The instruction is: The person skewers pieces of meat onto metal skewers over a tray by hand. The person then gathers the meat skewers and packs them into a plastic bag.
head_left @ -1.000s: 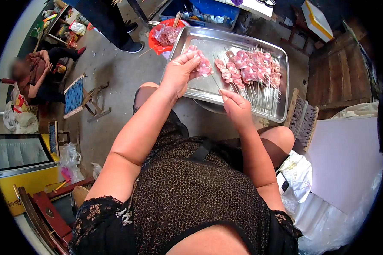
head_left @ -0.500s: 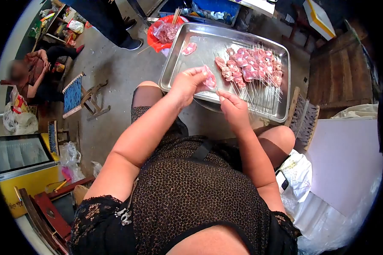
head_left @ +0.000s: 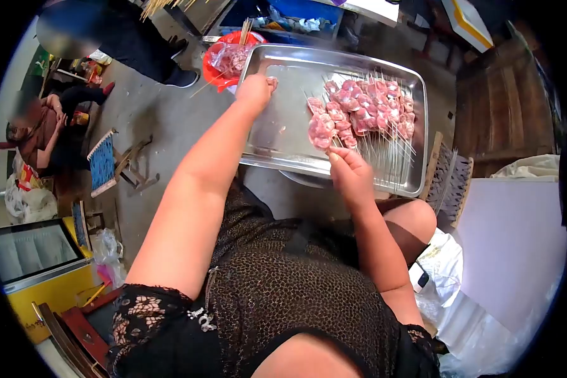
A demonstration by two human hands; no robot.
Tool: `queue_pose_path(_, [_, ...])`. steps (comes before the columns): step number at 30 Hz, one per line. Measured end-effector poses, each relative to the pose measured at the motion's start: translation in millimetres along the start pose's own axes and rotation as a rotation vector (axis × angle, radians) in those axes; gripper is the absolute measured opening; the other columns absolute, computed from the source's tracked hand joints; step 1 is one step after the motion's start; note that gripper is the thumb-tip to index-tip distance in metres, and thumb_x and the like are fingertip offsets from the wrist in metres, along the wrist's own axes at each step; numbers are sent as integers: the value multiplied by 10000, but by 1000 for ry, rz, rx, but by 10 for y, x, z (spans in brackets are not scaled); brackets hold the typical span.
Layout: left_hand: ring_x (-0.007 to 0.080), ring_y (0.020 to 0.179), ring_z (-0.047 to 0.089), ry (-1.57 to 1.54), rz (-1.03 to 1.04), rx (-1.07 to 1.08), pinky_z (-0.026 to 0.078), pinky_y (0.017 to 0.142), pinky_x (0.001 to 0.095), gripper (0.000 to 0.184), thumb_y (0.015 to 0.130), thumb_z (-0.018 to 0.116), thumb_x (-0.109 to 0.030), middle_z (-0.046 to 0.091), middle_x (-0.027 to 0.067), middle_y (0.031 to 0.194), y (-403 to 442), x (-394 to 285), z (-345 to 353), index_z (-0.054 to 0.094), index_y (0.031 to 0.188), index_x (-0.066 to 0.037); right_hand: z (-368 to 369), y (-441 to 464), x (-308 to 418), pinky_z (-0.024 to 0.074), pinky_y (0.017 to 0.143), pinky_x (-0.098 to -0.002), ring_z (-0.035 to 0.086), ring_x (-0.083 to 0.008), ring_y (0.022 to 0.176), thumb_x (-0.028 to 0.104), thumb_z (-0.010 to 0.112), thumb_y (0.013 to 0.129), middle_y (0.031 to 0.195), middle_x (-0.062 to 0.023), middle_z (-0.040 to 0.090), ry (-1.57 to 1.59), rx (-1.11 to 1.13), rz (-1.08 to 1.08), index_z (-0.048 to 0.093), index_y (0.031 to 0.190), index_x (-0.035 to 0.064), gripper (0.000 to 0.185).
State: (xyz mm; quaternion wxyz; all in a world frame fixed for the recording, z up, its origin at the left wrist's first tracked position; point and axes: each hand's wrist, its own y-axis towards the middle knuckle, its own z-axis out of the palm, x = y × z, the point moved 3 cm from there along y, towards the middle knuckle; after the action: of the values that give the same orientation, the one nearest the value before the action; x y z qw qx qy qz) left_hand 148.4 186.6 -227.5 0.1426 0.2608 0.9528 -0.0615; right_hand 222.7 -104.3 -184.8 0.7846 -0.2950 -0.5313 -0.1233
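Observation:
My right hand (head_left: 351, 173) pinches the lower end of a meat skewer (head_left: 322, 130). The pink meat on it is over the tray, just left of the other skewers. My left hand (head_left: 256, 92) reaches to the upper left of the metal tray (head_left: 283, 148), its fingers closed at a loose piece of raw meat (head_left: 273, 69), which they mostly hide. Several meat skewers (head_left: 375, 104) lie together on the tray's right side, their thin sticks pointing toward me.
Behind the tray's left corner stands a red basin (head_left: 214, 66) with bagged meat and sticks. A blue bin (head_left: 302, 19) is farther back. A person in dark trousers (head_left: 135, 47) stands at left; another sits beyond a folding stool (head_left: 102, 162). A woven stool (head_left: 448, 179) is at right.
My left hand has let go of the skewer and moved up and left to the loose meat. My right hand now holds the skewer alone, over the tray beside the others.

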Motion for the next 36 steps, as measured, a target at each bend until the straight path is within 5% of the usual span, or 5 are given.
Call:
queue_pose_path(7, [279,652,618,-61,-7,389,490,628,357,193,654,718,-257,640,143,694,-157,35,86,663,679,-74,53,-42,73,292,461,-170,380,-9,523,131,542,897,629,68,462,26,4,-4,595,1038,11,193])
queue_pose_path(10, [277,676,626,-56,212,140,490,627,361,198,634,738,-243,638,141,700,-454,-47,-27,650,664,-68,52,-26,14,283,457,-170,373,-8,521,131,544,893,624,72,457,33,4,-39,601,1025,15,184])
queue_pose_path(19, [132,850,621,-1323,19,269,495,774,288,139,827,611,-104,636,36,953,-1006,-174,-533,550,947,-69,21,-149,-5,280,441,-179,368,-15,501,147,560,883,605,60,462,4,46,-84,612,1012,23,186])
queue_pose_path(28, [132,840,627,-1670,-137,396,544,754,296,215,924,516,-239,625,35,948,-1097,-158,-580,554,1049,-69,108,-74,-142,301,456,-174,392,-18,507,140,564,883,605,59,472,-164,123,-72,622,1003,9,186])
queue_pose_path(36, [149,866,621,-1830,-55,364,544,784,299,232,867,575,-61,608,53,953,-930,-265,-534,504,1086,-37,99,-50,-103,294,453,-170,390,-14,507,147,561,889,606,60,474,-157,63,21,617,1027,16,199])
